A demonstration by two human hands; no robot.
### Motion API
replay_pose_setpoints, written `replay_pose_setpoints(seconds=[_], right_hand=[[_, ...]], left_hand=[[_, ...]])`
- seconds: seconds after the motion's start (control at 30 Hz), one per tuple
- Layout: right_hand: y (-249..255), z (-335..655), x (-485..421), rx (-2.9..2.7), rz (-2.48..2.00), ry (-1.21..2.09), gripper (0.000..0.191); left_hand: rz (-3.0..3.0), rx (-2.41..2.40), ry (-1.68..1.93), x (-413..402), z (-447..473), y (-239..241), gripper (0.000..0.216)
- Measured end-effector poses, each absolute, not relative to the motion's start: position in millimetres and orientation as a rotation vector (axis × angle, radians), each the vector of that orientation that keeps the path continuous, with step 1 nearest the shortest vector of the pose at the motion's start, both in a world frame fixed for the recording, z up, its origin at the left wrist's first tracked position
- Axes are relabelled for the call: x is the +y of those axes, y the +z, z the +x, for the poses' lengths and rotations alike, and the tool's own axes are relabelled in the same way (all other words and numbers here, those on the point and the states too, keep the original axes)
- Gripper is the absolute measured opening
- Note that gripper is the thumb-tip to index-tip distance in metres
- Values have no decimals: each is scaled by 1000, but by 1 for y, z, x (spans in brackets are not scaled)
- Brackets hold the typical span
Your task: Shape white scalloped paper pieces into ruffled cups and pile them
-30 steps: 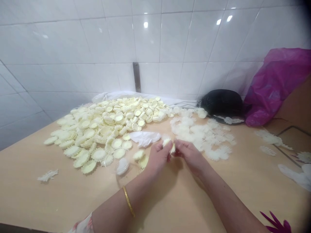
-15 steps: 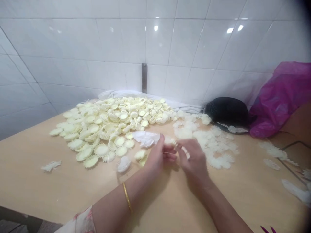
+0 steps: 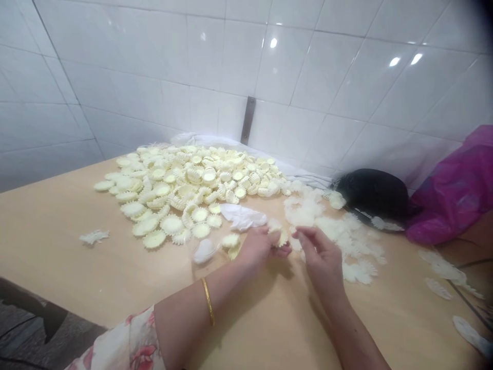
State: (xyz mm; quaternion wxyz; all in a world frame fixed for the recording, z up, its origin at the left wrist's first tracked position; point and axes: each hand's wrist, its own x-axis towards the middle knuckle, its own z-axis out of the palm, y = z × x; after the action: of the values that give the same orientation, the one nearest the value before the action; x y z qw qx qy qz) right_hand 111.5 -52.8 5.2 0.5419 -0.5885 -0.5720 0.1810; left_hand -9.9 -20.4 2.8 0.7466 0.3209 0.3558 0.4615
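Observation:
My left hand (image 3: 259,247) grips a small pale yellow disc with a toothed edge (image 3: 282,238), its face turned partly toward my right side. Just to the right, a small gap away, my right hand (image 3: 322,257) has thumb and fingertips pinched together; whatever they hold is too small to make out. Beside my left wrist lie a couple of similar yellow pieces (image 3: 230,240) and a round white item in clear wrapping (image 3: 204,251). A crumpled white cloth or paper (image 3: 243,217) rests behind my left hand.
A large heap of yellow toothed discs (image 3: 165,190) covers the table's (image 3: 50,226) back left. Thin whitish toothed sheets (image 3: 339,234) spread at the right. Behind them sit a black rounded object (image 3: 373,192) and a magenta plastic bag (image 3: 454,192). A tiled wall (image 3: 215,61) closes the back.
My right hand has drawn apart from my left, where the two were together before. The disc in my left hand now shows more clearly. The camera view has tilted and shifted.

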Motion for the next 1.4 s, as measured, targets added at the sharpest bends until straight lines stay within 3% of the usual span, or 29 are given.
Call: replay_pose_setpoints(seconds=[0.4,0.73,0.93,1.1,1.3,1.4], right_hand=[[4,111,-51,-1321,-1216,857,28],[5,111,-50,-1245,-1110,1077,16],[4,109,-50,-1139,-1100,1082,11],[1,115,-46,-1151,-1086,1052,10],[-1,120,-45,-1195,-1143,977,14],[1,122,-46,-1411,-1226,867,25]], left_hand=[[966,892,1053,-26,-13,-1,17],[1047,870,1047,-24,-12,-7,16],[1180,890,1083,-22,-13,-9,17],[855,693,912,-22,-13,0,13],[609,762,870,-16,-12,6,11],[619,843,858,-13,-14,4,9]])
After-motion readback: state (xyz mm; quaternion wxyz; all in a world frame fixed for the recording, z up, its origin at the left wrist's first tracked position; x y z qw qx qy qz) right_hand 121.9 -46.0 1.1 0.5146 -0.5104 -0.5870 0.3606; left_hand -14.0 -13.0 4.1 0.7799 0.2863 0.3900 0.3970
